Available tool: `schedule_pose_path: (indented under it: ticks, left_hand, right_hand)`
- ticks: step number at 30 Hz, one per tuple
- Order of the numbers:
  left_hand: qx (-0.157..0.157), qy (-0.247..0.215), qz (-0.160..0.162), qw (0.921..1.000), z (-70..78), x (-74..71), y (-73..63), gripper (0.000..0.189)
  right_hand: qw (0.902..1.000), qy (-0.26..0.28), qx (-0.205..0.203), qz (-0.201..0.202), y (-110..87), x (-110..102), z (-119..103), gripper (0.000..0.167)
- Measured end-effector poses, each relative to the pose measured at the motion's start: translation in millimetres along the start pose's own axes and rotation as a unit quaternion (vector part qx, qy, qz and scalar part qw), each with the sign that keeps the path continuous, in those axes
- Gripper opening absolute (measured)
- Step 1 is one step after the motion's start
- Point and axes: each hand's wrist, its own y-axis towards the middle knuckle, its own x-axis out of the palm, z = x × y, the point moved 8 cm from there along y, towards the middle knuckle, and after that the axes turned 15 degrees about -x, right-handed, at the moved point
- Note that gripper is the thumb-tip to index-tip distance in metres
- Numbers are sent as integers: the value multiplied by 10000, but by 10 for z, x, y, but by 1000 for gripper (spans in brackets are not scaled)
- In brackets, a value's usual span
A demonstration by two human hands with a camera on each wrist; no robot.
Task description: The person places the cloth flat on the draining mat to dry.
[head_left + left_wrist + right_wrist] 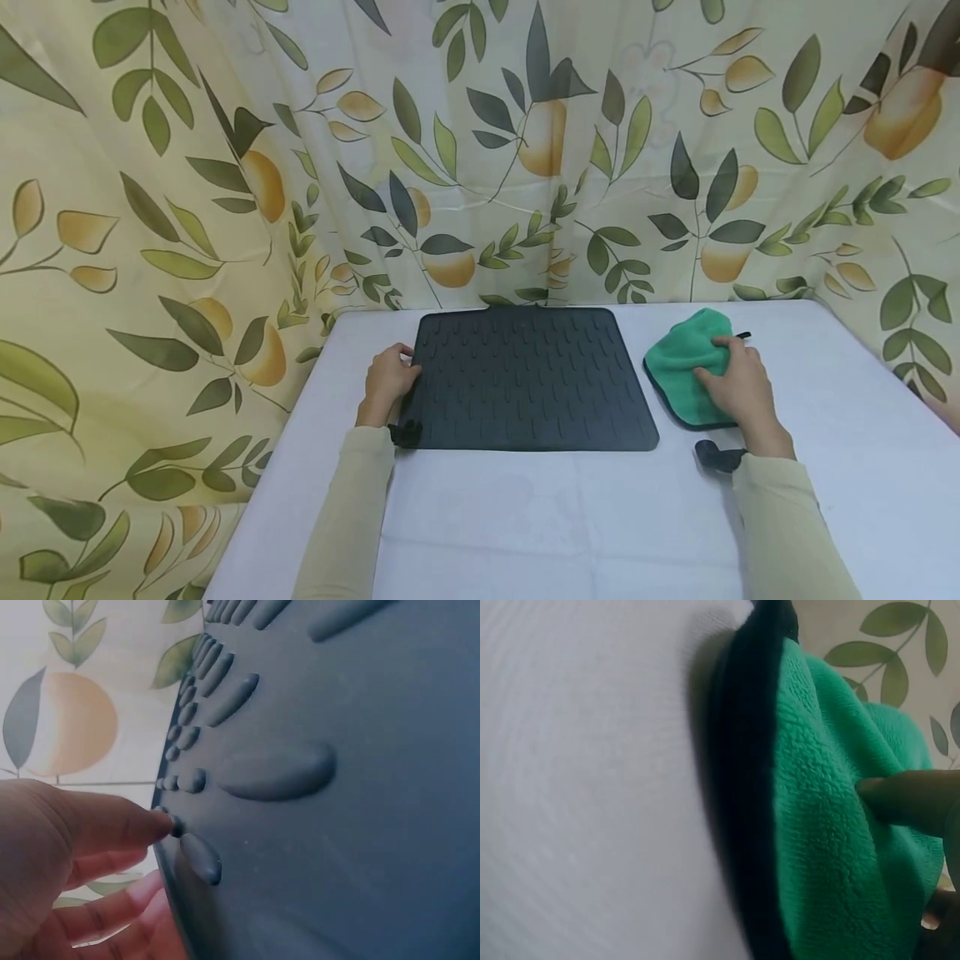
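A dark grey rubber mat with rows of raised ridges lies on the white table. At its left edge my left hand pinches it; the left wrist view shows the thumb on the ridged face and the other fingers at the edge, partly hidden behind it. To the right of the mat is a folded green cloth with a dark border. My right hand grips this cloth from its right side. In the right wrist view the thumb sinks into the fluffy green fabric, while the other fingers are mostly out of sight.
White cloth covers the table, whose back edge runs just behind the mat. A curtain printed with leaves and fruit hangs behind and to the left. A dark wrist camera sits at the right cuff, another overlaps the mat's lower-left corner.
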Motion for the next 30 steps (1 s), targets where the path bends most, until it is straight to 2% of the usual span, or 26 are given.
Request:
schedule_pose_path:
  ticks: [9, 14, 23, 30]
  left_hand:
    - [-17, 33, 80, 10000, -27, -9, 17, 34]
    - [-146, 35, 43, 9999, -23, 5, 3, 34]
    - [-290, 113, 61, 9995, -37, 15, -5, 33]
    - [-249, 113, 76, 9996, -36, 11, -15, 32]
  right_hand:
    - [9999, -3, 121, 115, -13, -85, 8, 55]
    - [9997, 42, 143, 181, -21, -125, -19, 51]
    - [9986, 96, -10, 523, 1, -218, -111, 46]
    - [9965, 129, -141, 810, 20, -322, -205, 45]
